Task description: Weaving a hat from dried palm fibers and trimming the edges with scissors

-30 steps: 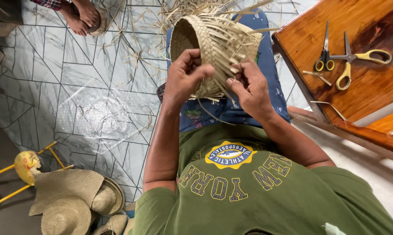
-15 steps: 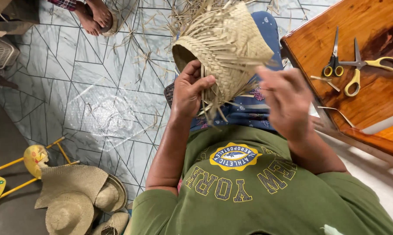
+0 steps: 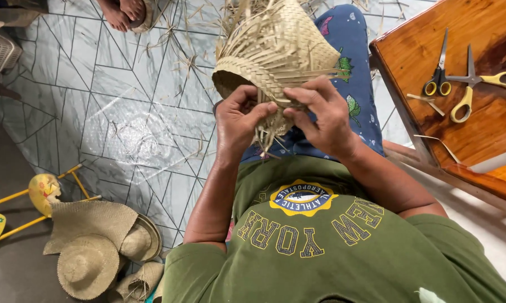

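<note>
one half-woven pale straw hat on the lap, left hand and right hand each in a pinching grip on its loose rim strips, two scissors on the glossy wooden desk, three finished straw hats on the tiled floor

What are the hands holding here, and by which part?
Both hands, left hand and right hand, hold the woven straw hat at its open rim, fingers pinching the loose strand ends there.

Woven hat crown cut off
</note>
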